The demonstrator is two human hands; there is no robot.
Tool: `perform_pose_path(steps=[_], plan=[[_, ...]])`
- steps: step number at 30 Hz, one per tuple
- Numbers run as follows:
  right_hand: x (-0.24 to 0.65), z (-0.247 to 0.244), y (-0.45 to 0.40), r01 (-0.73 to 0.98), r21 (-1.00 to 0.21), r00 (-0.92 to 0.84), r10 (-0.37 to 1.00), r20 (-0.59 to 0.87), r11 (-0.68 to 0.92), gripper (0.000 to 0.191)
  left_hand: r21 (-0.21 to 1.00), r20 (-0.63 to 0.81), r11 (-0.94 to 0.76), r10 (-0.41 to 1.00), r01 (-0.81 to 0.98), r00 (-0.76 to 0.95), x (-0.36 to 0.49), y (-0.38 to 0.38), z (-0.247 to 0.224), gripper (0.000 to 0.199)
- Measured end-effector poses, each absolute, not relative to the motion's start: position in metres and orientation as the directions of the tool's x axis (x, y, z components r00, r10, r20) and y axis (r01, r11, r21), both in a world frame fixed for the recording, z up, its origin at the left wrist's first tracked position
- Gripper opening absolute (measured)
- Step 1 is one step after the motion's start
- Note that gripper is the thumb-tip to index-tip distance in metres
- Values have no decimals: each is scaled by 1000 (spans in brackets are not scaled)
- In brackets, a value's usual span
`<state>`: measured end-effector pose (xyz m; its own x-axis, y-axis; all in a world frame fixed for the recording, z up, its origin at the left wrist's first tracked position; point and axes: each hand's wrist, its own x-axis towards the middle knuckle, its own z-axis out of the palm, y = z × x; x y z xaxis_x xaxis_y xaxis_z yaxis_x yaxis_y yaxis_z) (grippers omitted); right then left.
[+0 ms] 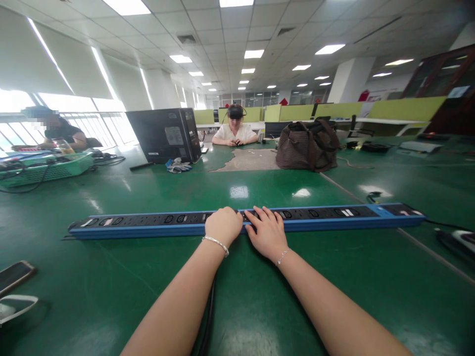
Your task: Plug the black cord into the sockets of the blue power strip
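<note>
A long blue and black power strip (141,220) lies across the green table, its sockets facing up. Over its middle, my left hand (223,227) is closed with the fingers curled under; whatever they grip, if anything, is hidden. Just to the right, my right hand (267,231) rests on the strip with its fingers spread. The two hands are close together. A black cable (210,316) runs toward me beneath my left forearm.
On the green table (166,277), a phone (17,277) lies at the left. Farther back are a green basket (63,168), a black computer case (166,136), gloves (178,165) and a brown bag (308,146). One person sits opposite, another at the far left.
</note>
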<state>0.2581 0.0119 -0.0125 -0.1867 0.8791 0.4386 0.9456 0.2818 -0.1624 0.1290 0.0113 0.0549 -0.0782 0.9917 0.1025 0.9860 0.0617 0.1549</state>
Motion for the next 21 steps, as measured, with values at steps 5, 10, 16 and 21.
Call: perform_pose_path(steps=[5, 10, 16, 21], plan=[[259, -14, 12, 944, -158, -193, 871, 452, 291, 41, 122, 104, 16, 994, 992, -29, 125, 13, 53, 45], [259, -14, 13, 945, -155, -191, 869, 456, 289, 41, 134, 118, 44, 991, 990, -60, 127, 11, 54, 43], [259, -13, 13, 943, -159, -192, 869, 456, 292, 41, 117, 123, 26, 992, 993, -41, 128, 9, 57, 43], [259, -13, 12, 945, -155, -192, 872, 451, 288, 41, 94, 114, 5, 993, 996, -16, 127, 10, 55, 43]])
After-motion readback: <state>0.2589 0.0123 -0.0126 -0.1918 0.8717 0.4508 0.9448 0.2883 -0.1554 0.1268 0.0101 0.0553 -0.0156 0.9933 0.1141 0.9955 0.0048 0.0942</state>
